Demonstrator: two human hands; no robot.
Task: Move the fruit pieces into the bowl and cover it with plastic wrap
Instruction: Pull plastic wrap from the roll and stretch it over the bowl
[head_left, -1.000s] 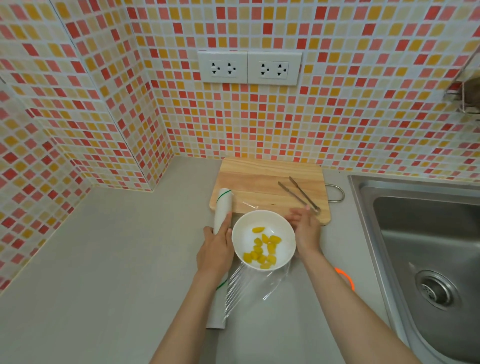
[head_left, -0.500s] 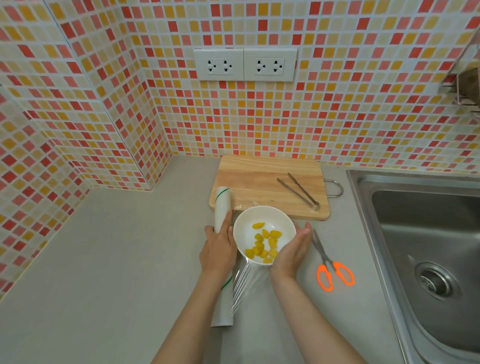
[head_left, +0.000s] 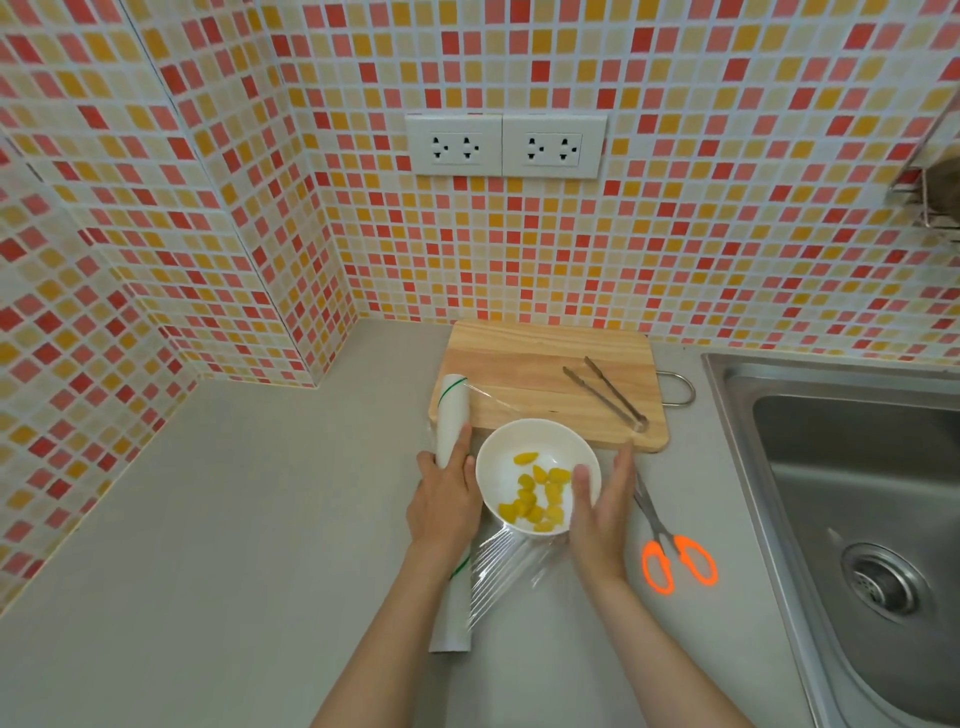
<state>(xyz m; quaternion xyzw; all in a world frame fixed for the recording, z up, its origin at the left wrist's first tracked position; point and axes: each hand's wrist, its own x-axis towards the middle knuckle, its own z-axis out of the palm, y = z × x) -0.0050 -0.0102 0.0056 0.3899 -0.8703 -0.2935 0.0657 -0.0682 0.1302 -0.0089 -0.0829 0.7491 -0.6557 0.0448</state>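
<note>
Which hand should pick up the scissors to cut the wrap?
Right. The right hand is beside the orange-handled scissors, while the left hand pins the plastic wrap roll.

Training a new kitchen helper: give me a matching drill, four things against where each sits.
Things:
1. tongs
2. scissors
3. fruit
4. roll

Places:
A. under the left hand
B. in the bowl
C. on the board
D. on the counter between bowl and sink

Pairs: 1-C, 2-D, 3-B, 4-A
</note>
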